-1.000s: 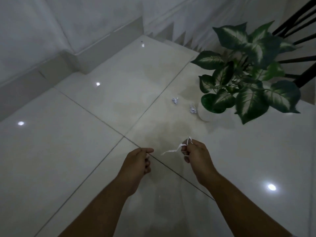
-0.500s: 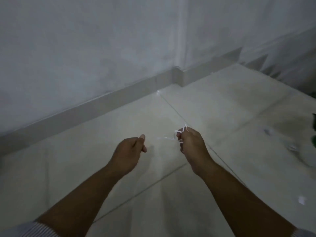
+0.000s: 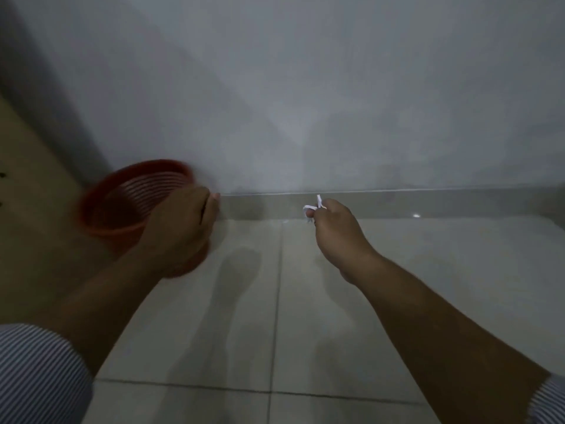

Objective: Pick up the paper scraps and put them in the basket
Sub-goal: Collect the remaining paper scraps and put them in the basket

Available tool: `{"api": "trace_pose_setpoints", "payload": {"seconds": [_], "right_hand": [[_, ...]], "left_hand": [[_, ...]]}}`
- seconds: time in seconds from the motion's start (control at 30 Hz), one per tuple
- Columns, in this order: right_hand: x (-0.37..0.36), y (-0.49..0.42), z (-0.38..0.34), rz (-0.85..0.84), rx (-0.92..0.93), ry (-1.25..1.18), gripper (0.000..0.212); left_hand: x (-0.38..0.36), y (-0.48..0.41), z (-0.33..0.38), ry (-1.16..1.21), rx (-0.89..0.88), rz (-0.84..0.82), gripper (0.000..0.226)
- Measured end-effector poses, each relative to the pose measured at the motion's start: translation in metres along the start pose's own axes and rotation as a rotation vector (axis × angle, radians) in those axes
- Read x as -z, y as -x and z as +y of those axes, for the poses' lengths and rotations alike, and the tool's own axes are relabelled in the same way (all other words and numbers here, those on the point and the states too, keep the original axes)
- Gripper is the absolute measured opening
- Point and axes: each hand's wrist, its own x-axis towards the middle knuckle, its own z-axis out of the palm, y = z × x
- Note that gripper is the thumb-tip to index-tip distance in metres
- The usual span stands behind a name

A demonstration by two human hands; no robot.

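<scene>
My right hand (image 3: 334, 231) pinches thin white paper scraps (image 3: 313, 208) between fingertips, at 12 o'clock over the pale glossy tiled floor (image 3: 305, 316). My left hand (image 3: 183, 228), loosely curled and blurred, grip unclear, overlaps the round red slatted plastic basket (image 3: 122, 200) at 10 o'clock by the grey wall (image 3: 305, 102).

A plain grey-white wall (image 3: 305, 87) is seen across the upper part of the view. A grey skirting board (image 3: 397, 203) is run along its foot. Below it, a glossy floor (image 3: 336, 332) of large pale tiles is laid, divided by thin dark grout lines (image 3: 276, 301). A small bright reflection (image 3: 416, 215) is caught on the skirting.
</scene>
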Motion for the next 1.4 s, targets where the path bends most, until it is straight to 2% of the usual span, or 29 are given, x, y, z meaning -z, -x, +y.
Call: {"api": "trace_pose_setpoints", "payload": {"seconds": [0.07, 0.13, 0.23, 0.3, 0.37, 0.43, 0.5, 0.6, 0.67, 0.77, 0.83, 0.97, 1.13, 1.2, 1.3, 1.4], "right_hand": [[-0.030, -0.003, -0.013, -0.061, 0.046, 0.042, 0.020], [-0.057, -0.006, -0.022, -0.124, 0.094, 0.093, 0.020], [-0.095, -0.008, -0.028, -0.197, 0.143, 0.138, 0.026], [-0.109, -0.009, -0.028, -0.210, 0.158, 0.179, 0.027], [-0.123, -0.012, -0.028, -0.231, 0.159, 0.218, 0.027], [-0.133, -0.017, -0.031, -0.239, 0.158, 0.228, 0.026], [-0.148, -0.027, -0.040, -0.235, 0.170, 0.229, 0.024], [-0.170, -0.044, -0.057, -0.190, 0.162, 0.168, 0.022], [-0.187, -0.058, -0.070, -0.159, 0.152, 0.113, 0.024], [-0.212, -0.073, -0.087, -0.192, 0.091, 0.013, 0.025], [-0.225, -0.079, -0.096, -0.280, -0.018, -0.118, 0.028], [-0.229, -0.073, -0.115, -0.561, -0.266, -0.436, 0.052], [-0.222, -0.075, -0.110, -0.666, -0.394, -0.613, 0.088], [-0.215, -0.075, -0.105, -0.646, -0.410, -0.659, 0.093], [-0.198, -0.075, -0.097, -0.613, -0.357, -0.666, 0.084], [-0.172, -0.073, -0.085, -0.481, -0.206, -0.466, 0.053]], "left_hand": [[-0.006, 0.006, -0.037, -0.026, 0.051, 0.035, 0.034], [-0.011, 0.007, -0.066, -0.080, 0.184, 0.033, 0.040], [-0.020, 0.012, -0.103, -0.089, 0.388, -0.050, 0.050], [-0.027, 0.013, -0.116, -0.095, 0.410, -0.129, 0.050], [-0.027, 0.012, -0.123, -0.086, 0.409, -0.239, 0.056], [-0.024, 0.012, -0.122, -0.071, 0.394, -0.362, 0.071], [-0.023, 0.013, -0.124, -0.115, 0.350, -0.378, 0.076], [-0.030, 0.014, -0.127, -0.155, 0.294, -0.339, 0.064], [-0.025, 0.014, -0.128, -0.135, 0.316, -0.335, 0.057], [-0.026, 0.019, -0.135, -0.295, 0.138, -0.426, 0.047], [-0.035, 0.024, -0.144, -0.300, 0.054, -0.342, 0.046], [-0.036, 0.024, -0.142, -0.344, -0.067, -0.231, 0.043], [-0.037, 0.021, -0.145, -0.392, -0.132, -0.202, 0.039], [-0.038, 0.022, -0.147, -0.381, -0.133, -0.232, 0.037], [-0.031, 0.018, -0.139, -0.367, -0.141, -0.314, 0.041], [-0.027, 0.008, -0.132, -0.234, 0.103, -0.481, 0.043]]}}
